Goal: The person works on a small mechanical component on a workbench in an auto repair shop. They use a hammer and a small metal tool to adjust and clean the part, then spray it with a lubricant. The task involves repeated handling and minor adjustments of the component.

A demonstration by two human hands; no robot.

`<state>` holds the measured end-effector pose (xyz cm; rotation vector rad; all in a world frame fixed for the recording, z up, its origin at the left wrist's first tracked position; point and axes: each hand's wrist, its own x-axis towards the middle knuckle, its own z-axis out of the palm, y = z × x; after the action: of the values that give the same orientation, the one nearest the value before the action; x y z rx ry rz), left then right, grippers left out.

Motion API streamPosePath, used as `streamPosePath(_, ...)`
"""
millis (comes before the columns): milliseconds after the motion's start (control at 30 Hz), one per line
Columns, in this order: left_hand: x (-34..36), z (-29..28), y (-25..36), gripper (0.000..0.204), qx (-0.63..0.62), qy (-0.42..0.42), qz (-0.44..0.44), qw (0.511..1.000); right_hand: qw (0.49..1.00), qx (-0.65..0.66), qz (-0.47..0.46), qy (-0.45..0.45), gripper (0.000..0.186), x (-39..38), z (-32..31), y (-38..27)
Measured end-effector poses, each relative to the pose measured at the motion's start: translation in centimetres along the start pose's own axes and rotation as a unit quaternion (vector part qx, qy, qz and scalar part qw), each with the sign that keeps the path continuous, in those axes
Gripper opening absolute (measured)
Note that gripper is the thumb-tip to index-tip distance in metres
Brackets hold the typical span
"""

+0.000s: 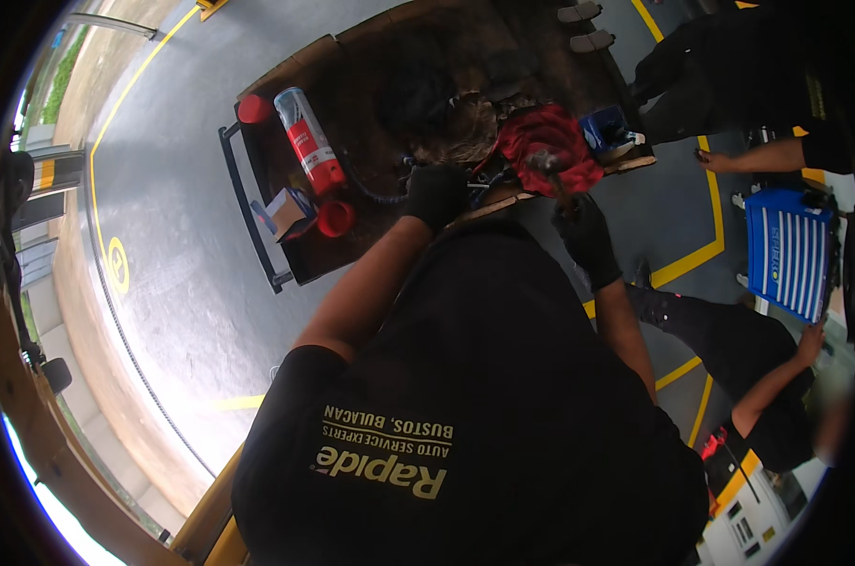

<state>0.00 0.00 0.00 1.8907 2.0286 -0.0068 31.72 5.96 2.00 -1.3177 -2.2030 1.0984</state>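
My right hand, in a black glove, is closed round the narrow brown end of a greasy metal part. The part's thicker, greyish end lies over a crumpled red cloth. My left hand, also gloved in black, is curled at the near edge of a dark cart top; what its fingers hold is hidden. Thin silver tools lie just right of it. Beyond them is a crumpled brownish rag.
On the cart's left are a red-and-white can, a red lid, another red lid and a small box. A blue container stands right of the cloth. Co-workers and a blue tool cabinet are at the right.
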Motion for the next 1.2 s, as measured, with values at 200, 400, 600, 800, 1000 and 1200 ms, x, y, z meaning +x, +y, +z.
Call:
streamPosePath(200,-2.0,-4.4,-0.4,0.023,-0.055,0.044,0.001,0.998,0.997,-0.028,-0.065,0.041,0.022,-0.8,0.1,0.8)
streamPosePath(400,2.9,-7.7,-2.7,0.033,-0.104,0.131,0.023,0.986,0.998,-0.013,-0.047,0.029,0.024,-0.8,-0.1,0.4)
streamPosePath(600,7.8,-1.4,-7.8,0.03,-0.112,0.334,0.177,0.919,0.996,-0.038,-0.06,0.055,0.024,-0.4,-0.1,1.0)
streamPosePath(800,5.2,-6.2,-9.9,0.022,-0.624,0.075,0.04,0.777,1.0,0.013,0.005,0.002,0.024,-1.1,-0.2,2.2)
streamPosePath(1000,4.6,-6.7,-6.5,0.019,-0.649,0.119,-0.016,0.752,1.0,0.025,0.004,0.001,0.023,-0.1,-0.2,1.8)
streamPosePath(1200,5.1,-5.3,-5.7,0.02,-0.406,0.21,-0.008,0.889,0.99,-0.066,-0.119,0.032,0.024,0.9,-0.4,1.7)
